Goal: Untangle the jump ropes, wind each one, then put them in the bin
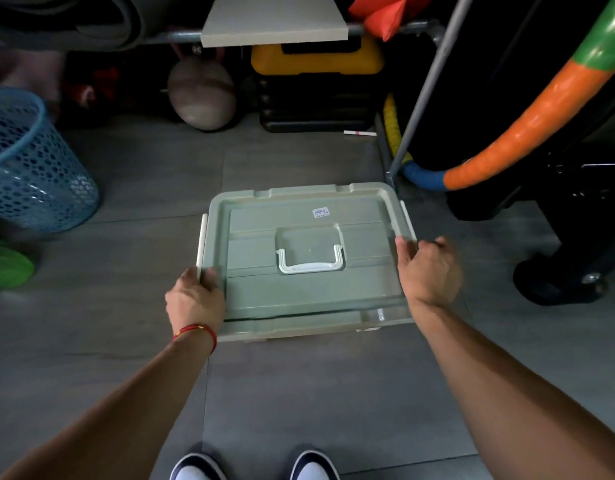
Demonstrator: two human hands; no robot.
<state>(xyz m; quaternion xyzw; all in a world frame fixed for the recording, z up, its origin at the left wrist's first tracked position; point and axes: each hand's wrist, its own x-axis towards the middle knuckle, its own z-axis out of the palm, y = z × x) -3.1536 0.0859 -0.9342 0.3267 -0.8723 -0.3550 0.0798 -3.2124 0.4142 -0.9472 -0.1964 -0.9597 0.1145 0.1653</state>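
Green plastic makes up the bin [309, 299], which sits on the grey floor [126, 341] with its lid on. The lid has a white handle [311, 260] lying flat in the middle. The bin is the thing to go by here.

The left hand [195, 299] holds the bin's left edge, near the front corner, with its fingers curled over the rim beside a white side clip [201, 244]. The right hand [427, 268] holds the bin's right edge, fingers curled round the rim there too. Both hands have a firm hold on the bin and nothing else.

No jump ropes show anywhere, so I cannot tell where they are. They may be inside the bin, but the lid hides that.

This looks like the bin being fetched or set in place. Next, the side clips likely need popping open and the lid lifting off.

A blue mesh basket [32, 161] stands well to the left of the bin. A striped hoop [527, 123] leans behind it to the right.
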